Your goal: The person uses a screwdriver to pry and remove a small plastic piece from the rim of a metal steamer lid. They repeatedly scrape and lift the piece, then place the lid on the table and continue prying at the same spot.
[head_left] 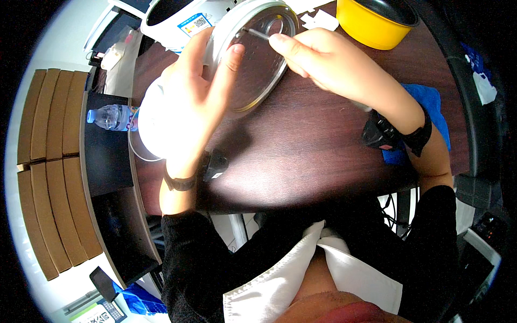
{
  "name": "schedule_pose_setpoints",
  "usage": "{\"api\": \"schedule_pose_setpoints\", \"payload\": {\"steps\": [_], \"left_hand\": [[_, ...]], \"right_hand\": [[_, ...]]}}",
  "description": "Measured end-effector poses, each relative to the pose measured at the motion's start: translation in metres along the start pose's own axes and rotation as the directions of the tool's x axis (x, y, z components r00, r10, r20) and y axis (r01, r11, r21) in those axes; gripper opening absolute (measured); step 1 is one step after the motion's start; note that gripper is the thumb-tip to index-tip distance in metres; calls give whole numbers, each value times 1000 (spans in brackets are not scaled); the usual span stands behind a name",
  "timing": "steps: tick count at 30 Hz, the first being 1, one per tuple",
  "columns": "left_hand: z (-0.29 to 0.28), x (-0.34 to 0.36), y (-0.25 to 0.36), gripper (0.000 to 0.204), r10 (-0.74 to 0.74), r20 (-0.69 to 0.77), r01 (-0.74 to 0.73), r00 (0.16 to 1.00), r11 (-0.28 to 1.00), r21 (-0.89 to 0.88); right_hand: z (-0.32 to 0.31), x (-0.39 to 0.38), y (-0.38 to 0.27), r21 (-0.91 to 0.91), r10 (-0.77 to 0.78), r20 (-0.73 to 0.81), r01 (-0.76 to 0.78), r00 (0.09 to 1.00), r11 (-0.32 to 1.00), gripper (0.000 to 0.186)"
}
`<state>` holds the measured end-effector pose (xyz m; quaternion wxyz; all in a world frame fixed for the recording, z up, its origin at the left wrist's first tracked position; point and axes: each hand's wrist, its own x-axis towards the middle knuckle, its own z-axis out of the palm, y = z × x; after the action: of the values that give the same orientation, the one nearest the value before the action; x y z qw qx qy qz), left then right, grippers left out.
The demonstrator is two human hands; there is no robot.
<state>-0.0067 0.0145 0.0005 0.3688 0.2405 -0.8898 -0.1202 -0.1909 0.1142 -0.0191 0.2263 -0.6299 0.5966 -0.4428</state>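
Observation:
A round white lid (249, 81) with a shiny inner plate stands tilted at the top of the table, beside a white rice cooker (177, 27). My left hand (196, 86) grips the lid's left edge, thumb lying on its inner side. In my right hand (318, 56) is a slim screwdriver (257, 34), pinched between thumb and fingers. Its tip meets the lid's inner face near the upper left, close to my left thumb. Whether it sits in a screw is too small to tell. Strong glare washes out part of my left hand.
A yellow pot (371, 27) with a dark inside stands at the far right, near torn white paper (320, 20). A blue cloth (431, 99) lies under my right forearm. At left are a water bottle (113, 117), a white cable (141, 154) and cardboard boxes (56, 167).

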Motion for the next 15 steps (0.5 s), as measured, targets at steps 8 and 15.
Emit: {"api": "schedule_pose_setpoints", "payload": {"steps": [8, 15], "left_hand": [[-2, 1, 2, 40, -21, 2, 21, 1000, 999, 34], [1, -1, 2, 41, -15, -7, 15, 1000, 1000, -25]], "right_hand": [[13, -9, -12, 555, 274, 344, -430, 898, 712, 52], [20, -13, -15, 599, 299, 363, -467, 882, 651, 50]]}}
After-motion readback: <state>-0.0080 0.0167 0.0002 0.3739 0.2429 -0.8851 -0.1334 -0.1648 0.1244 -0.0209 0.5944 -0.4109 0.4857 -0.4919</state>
